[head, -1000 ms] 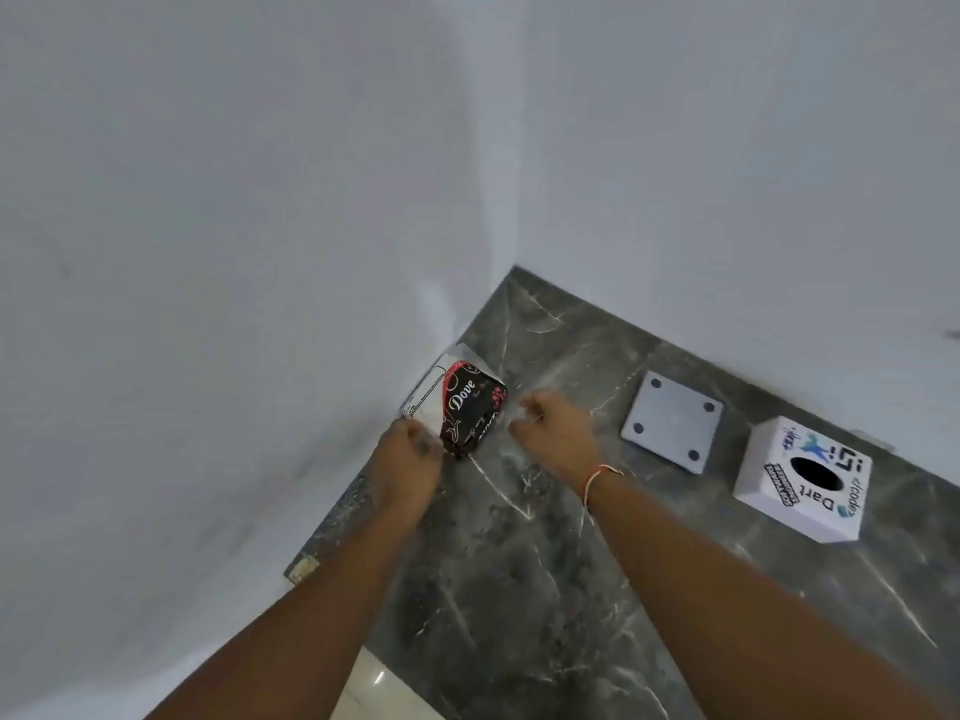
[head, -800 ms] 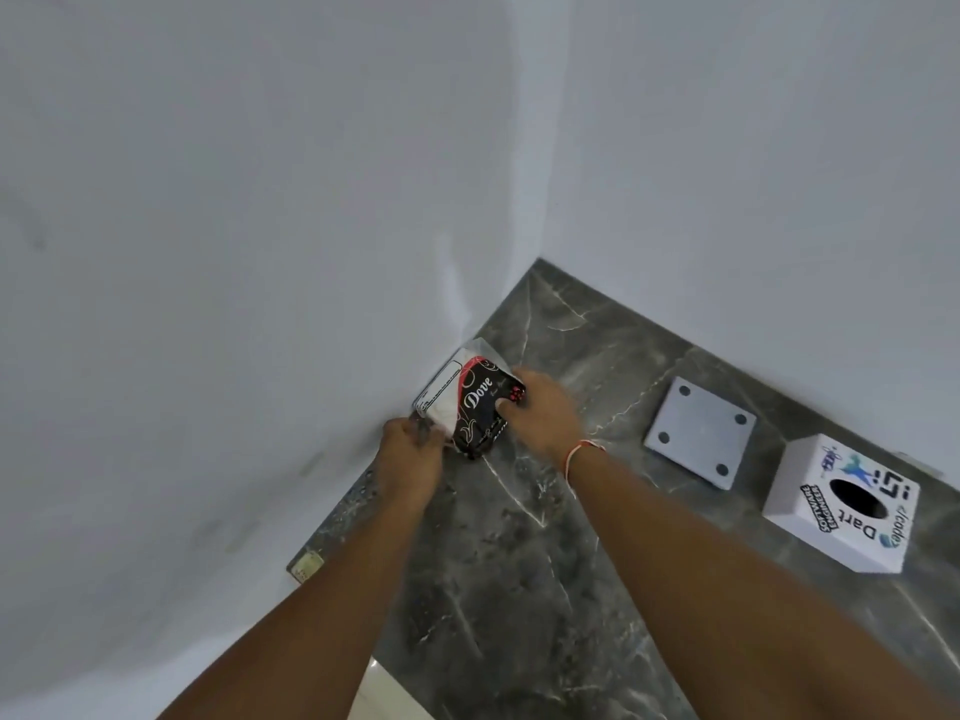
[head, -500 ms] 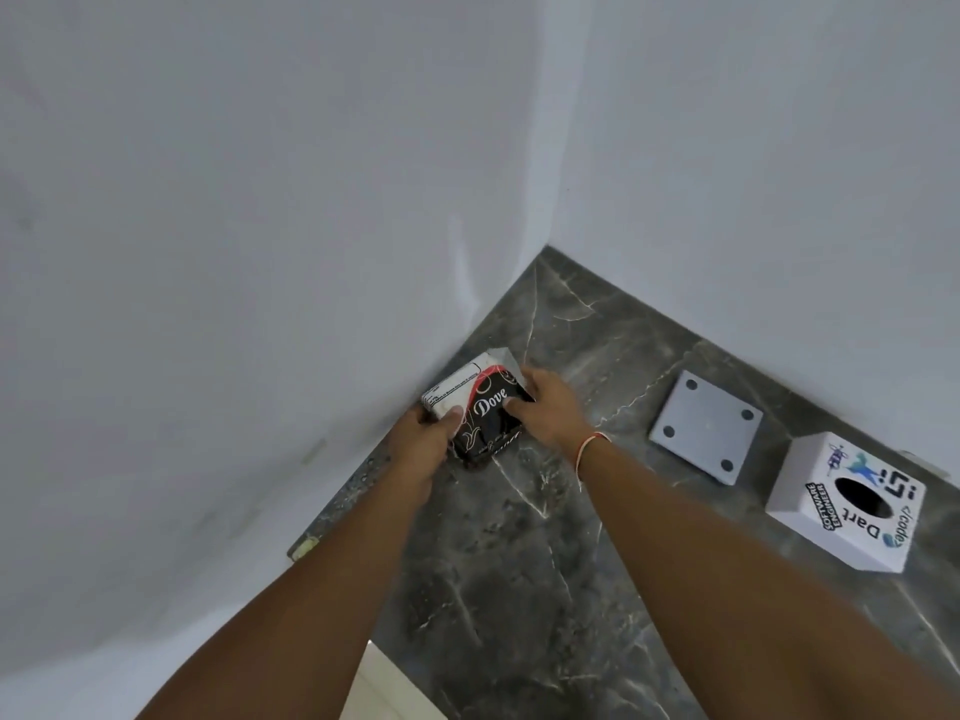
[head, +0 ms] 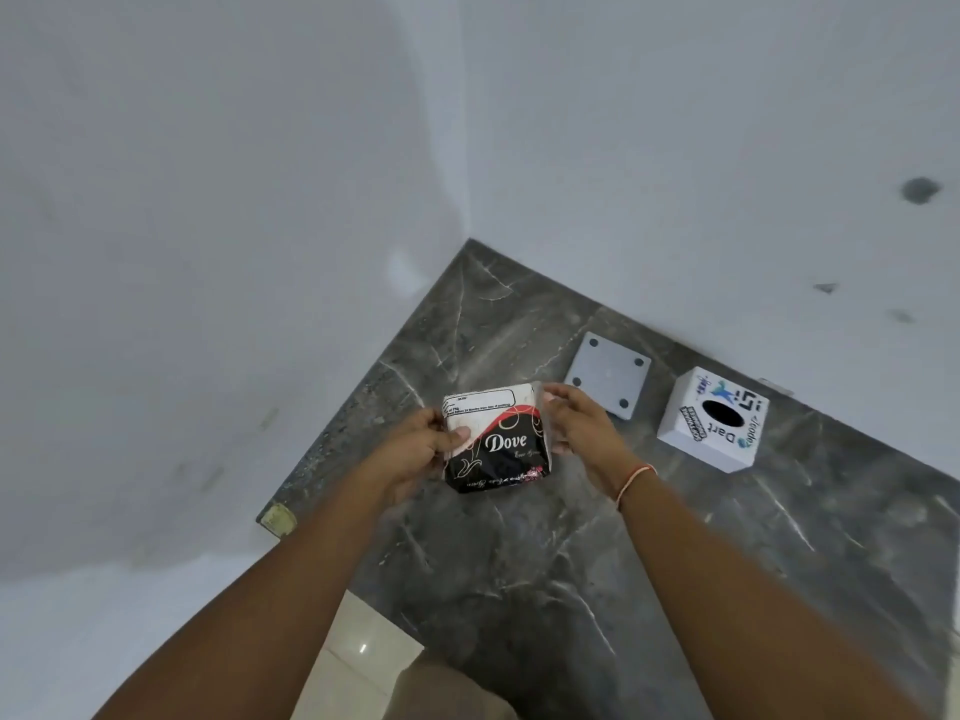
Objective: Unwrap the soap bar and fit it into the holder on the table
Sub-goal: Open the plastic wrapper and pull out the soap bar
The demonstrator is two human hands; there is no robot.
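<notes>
A wrapped soap bar [head: 496, 441] in a black, red and white Dove packet is held up above the dark marble table [head: 571, 563], label facing me. My left hand [head: 415, 449] grips its left edge with the thumb on the front. My right hand [head: 576, 420] pinches its upper right corner. The packet looks sealed. A flat grey square holder [head: 608, 374] with four dark holes lies on the table just beyond my right hand.
A white cube box [head: 714, 418] with a dark oval hole and printed logos stands right of the grey holder. White walls meet in a corner behind the table. The table's left edge drops to a light floor [head: 358, 662].
Both hands closed on the soap packet by the left wall, lifted it off the table and brought it right toward the middle, turning its label to face me.
</notes>
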